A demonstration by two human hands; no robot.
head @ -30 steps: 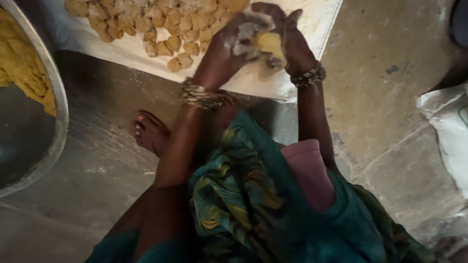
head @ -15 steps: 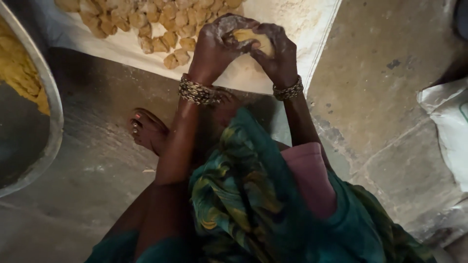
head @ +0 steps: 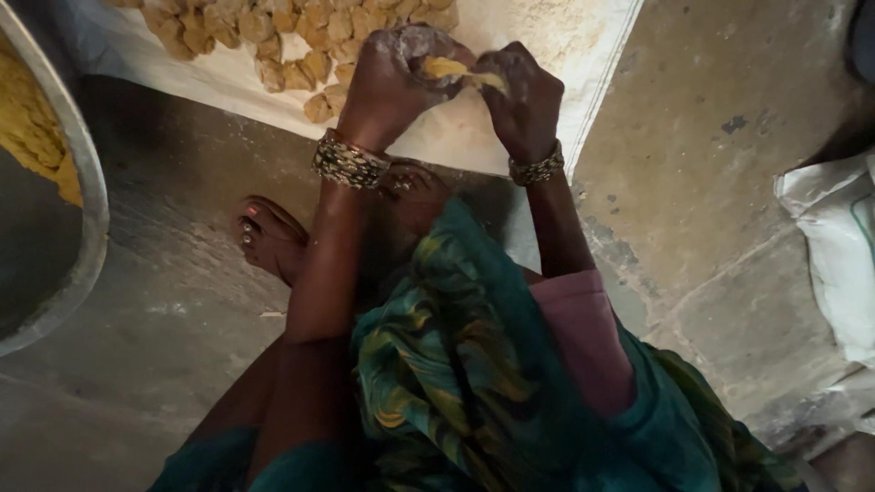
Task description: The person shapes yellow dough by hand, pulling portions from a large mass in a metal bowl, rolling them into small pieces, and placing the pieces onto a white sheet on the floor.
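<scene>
Yellow soft dough lump [head: 453, 69] is now pinched between both flour-dusted hands, left hand [head: 396, 77] and right hand [head: 521, 96] clenched closer, above white woven sack sheet [head: 510, 137]

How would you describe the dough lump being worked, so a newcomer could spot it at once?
Find the white sheet across the top of the floor. Above its near edge the left hand and right hand meet around a yellow dough lump. Unlike the pieces on the sheet, it is held.
</scene>
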